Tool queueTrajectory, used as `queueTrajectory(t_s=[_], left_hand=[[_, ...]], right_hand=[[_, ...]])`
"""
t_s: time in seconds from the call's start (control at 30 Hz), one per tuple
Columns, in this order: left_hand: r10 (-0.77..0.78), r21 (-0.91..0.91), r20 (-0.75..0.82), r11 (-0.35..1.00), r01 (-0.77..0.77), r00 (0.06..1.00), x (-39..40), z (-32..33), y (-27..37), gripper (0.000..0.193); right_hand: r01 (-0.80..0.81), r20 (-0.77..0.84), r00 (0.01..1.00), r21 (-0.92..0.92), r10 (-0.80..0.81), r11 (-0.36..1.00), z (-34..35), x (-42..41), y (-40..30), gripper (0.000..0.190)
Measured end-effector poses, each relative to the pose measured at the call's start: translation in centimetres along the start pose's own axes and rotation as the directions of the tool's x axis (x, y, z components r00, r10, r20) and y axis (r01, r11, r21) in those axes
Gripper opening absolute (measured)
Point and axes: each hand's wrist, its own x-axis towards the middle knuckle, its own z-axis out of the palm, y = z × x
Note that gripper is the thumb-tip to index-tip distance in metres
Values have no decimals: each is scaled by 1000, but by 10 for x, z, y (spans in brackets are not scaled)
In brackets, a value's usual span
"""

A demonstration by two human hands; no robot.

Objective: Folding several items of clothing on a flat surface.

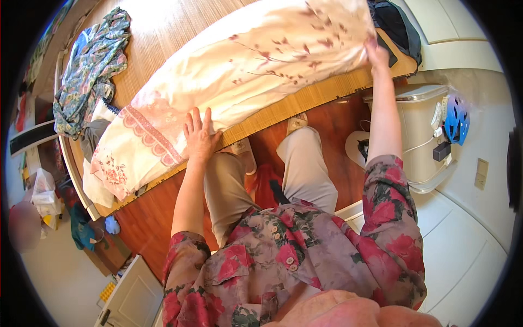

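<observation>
A long cream fabric piece [229, 81] with brown leaf sprays lies across a bed covered by a bamboo mat [278, 104]. Its left end carries a pink scalloped band and printed roses. My left hand [200, 137] rests flat on the fabric by its near edge, fingers spread, just right of the band. At the right end, my right hand [376, 53] grips the fabric's corner; it is slightly blurred and its fingertips are partly hidden.
A crumpled floral garment [98, 61] and other cloth lie on the bed's left side. Dark clothing [396, 28] sits at the far right corner. Right of me stands a lidded beige bin [423, 135], with cables and a blue slotted object [456, 120] beside it. A white door [132, 296] is lower left.
</observation>
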Motion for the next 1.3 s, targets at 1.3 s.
queueTrajectory(t_s=[1.3], left_hand=[[-156,104,-229,977,184,961,64,2,-77,81]], right_hand=[[904,768,418,-401,-486,145,264,-184,-40,62]])
